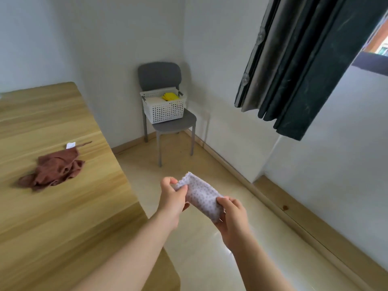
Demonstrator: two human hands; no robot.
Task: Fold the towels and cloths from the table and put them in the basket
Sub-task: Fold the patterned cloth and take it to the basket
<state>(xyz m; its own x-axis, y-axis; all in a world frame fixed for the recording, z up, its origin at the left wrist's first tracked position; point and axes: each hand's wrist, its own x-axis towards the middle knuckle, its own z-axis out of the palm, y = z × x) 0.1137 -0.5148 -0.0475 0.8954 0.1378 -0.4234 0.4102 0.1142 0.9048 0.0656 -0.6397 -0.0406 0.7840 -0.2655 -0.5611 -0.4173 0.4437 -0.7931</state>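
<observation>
Both hands' grips pinch the folded dotted cloth (202, 196), left hand (172, 195) far end, right hand (232, 217) near end, long axis running diagonally away-left.

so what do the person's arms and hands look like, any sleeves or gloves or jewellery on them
Both forearms are bare right up to the bottom edge of the picture, with no sleeves in view. The left hand and right hand wear no gloves, and no rings, watch or bracelet are visible. Fingernails look short and unpainted.

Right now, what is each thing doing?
Small white dotted cloth: folded, held in the air by both hands.
Left hand: pinching one end.
Right hand: gripping the other end.
Brown towel: crumpled on the wooden table.
White perforated plastic basket: on the grey chair, partly filled.
</observation>
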